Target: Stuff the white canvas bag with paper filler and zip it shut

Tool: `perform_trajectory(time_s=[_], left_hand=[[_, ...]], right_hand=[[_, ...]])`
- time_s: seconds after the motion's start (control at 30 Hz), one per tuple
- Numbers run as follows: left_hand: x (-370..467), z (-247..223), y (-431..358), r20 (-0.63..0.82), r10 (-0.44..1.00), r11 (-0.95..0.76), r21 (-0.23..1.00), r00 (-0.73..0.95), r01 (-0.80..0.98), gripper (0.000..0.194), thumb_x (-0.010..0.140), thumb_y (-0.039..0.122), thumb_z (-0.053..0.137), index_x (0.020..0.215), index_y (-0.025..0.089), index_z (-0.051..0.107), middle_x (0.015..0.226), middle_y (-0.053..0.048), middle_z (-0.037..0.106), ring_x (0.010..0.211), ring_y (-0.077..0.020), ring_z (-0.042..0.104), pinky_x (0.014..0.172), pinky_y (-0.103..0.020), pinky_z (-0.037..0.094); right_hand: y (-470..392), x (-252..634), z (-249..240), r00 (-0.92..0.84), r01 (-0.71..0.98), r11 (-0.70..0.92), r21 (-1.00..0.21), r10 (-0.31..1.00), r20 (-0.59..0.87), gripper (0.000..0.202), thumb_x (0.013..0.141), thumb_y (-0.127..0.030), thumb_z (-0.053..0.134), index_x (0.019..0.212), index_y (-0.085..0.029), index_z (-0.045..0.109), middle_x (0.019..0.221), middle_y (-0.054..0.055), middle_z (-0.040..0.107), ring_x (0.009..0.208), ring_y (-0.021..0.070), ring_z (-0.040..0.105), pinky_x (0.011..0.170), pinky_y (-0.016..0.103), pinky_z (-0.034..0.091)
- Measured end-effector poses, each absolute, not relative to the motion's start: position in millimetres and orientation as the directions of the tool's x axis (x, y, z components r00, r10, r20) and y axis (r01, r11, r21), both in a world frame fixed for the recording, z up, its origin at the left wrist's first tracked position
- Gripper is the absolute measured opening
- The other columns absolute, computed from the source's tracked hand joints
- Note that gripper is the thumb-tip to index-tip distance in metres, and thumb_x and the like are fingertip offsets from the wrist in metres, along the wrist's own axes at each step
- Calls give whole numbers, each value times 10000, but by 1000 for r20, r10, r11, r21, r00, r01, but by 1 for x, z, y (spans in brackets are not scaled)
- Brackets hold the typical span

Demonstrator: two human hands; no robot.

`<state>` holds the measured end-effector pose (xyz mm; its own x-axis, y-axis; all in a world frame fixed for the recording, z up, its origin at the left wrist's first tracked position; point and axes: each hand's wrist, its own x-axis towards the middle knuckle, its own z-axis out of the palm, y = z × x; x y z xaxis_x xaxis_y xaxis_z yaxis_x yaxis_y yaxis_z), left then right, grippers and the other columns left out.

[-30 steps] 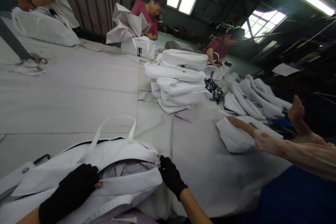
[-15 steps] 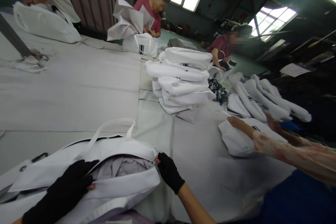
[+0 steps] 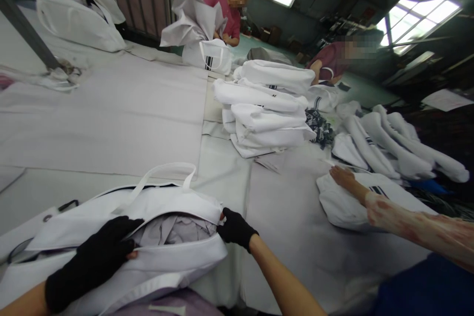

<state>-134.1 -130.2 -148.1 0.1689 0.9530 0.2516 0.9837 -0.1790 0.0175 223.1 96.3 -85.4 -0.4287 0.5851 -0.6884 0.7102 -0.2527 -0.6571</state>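
A white bag (image 3: 174,261) with strap handles lies at the lower left, its zipped top gaping open. Crumpled grey stuffing paper (image 3: 172,229) shows inside the gap. My left hand (image 3: 98,256), in a black fingerless glove, grips the bag's opening at its middle, the fingers closed over the edge. At the right end of the opening, my right hand (image 3: 235,229), gloved the same way, pinches the bag's corner. Whether a zipper pull is between those fingertips is hidden. One strap handle (image 3: 190,170) stands up in a loop behind the opening.
Folded white bags (image 3: 270,123) are stacked past the middle of the table, with more bags (image 3: 392,143) at the right. A co-worker's hand (image 3: 342,177) rests on another white bag (image 3: 336,207). Other people work along the far side. A grey post (image 3: 27,29) rises at the left.
The camera view has shifted slightly, so the background sits further right. Both my hands keep their hold on the bag, my right wrist turned a little. The opening looks about the same.
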Motion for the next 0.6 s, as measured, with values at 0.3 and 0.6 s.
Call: perform_trajectory(time_s=[0.3,0.6], left_hand=[[-129,-136,-131,259,949,-199,48,181,979,394,877,440,571,1219,249,608,1265,-90,620,1166,-325,559,905,-435,506],[-131,-137,-129,215,962,-187,75,167,979,489,878,495,568,1310,265,555,1288,-98,611,1166,-301,570,915,-412,517]], right_hand=[[101,210,-69,-329,776,-375,-508,446,-832,237,703,-156,558,933,-154,499,542,-40,514,441,153,549,458,304,499],[106,228,-48,-645,587,40,-809,627,-438,724,726,-356,726,1385,-240,449,1447,88,456,1305,234,461,1068,392,434]])
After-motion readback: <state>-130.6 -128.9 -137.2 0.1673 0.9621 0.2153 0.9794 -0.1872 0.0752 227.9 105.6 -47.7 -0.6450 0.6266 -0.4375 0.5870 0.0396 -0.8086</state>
